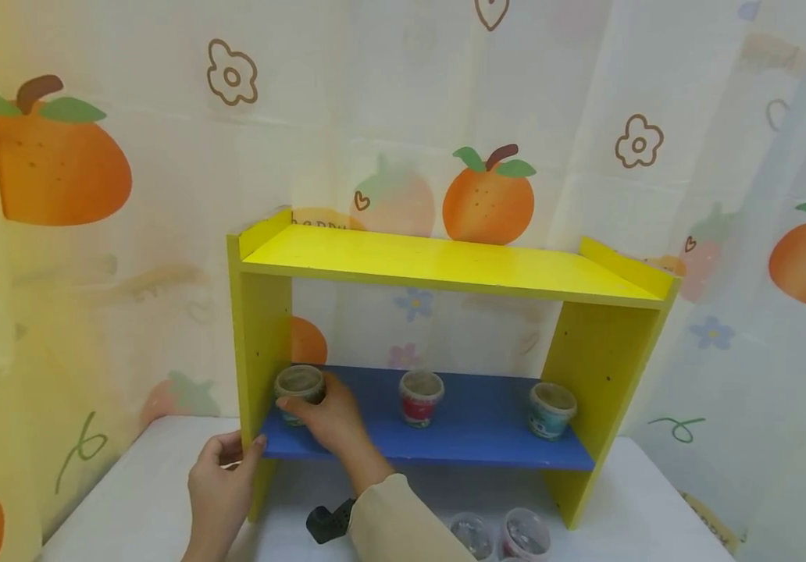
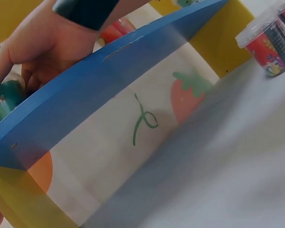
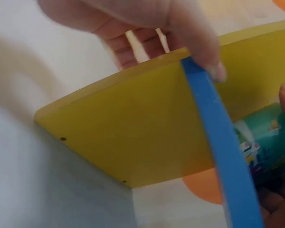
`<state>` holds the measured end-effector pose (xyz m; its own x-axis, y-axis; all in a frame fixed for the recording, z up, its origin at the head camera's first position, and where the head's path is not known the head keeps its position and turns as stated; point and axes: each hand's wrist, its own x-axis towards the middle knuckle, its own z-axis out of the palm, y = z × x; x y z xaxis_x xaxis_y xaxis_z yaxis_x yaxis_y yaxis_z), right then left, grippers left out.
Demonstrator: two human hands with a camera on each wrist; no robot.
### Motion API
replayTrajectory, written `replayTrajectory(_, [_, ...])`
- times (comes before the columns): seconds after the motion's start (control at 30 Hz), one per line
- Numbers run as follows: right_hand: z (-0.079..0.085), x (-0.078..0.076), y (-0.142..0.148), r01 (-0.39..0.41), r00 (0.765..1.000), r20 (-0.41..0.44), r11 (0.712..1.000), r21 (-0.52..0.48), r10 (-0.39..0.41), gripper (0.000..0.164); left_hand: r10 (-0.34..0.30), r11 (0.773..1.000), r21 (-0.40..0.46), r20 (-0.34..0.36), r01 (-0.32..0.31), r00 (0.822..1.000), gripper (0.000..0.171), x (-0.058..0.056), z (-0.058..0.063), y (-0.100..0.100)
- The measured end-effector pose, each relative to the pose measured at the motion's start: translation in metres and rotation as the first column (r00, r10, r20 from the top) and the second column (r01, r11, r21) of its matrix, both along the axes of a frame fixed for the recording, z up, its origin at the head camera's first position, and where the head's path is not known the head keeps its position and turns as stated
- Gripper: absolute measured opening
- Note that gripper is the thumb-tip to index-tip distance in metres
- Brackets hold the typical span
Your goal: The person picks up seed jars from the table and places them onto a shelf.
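Note:
A yellow shelf unit (image 1: 445, 261) with a blue shelf board (image 1: 368, 390) stands on the white table. My right hand (image 1: 338, 415) reaches onto the board's left end and holds a small lidded tub (image 1: 300, 380), thumb on its near side and fingers behind it. In the right wrist view the tub's side (image 3: 270, 135) is green with a printed picture. My left hand (image 1: 222, 488) grips the front edge of the left side panel (image 1: 240, 351), its thumb by the board's corner and its fingers round the outside.
A red tub (image 1: 420, 400) stands mid-board and a light blue tub (image 1: 551, 411) near the right panel (image 1: 589, 375). In front of the unit, several clear-lidded tubs (image 1: 526, 532) stand on the table (image 1: 136, 476). A printed curtain (image 1: 375, 101) hangs behind.

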<state>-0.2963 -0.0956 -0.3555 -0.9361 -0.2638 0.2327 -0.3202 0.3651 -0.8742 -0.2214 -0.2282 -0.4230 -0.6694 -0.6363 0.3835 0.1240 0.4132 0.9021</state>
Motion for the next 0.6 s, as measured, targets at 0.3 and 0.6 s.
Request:
replayTrajectory(0.3, [-0.0005,0.0029,-0.0006,-0.001,1.0,-0.011,1.0,-0.009,0.001,0.065,-0.007,1.0,-0.026,-0.012,0.007,1.0,0.029,0.0001,0.0023,0.0009])
replayTrajectory(0.6, [-0.0015,0.0071,0.0016,-0.002,1.0,-0.011,1.0,-0.024,0.002,0.066,-0.008,0.999,-0.037,0.009,0.008,1.0,0.029,0.0003,0.0005,-0.0018])
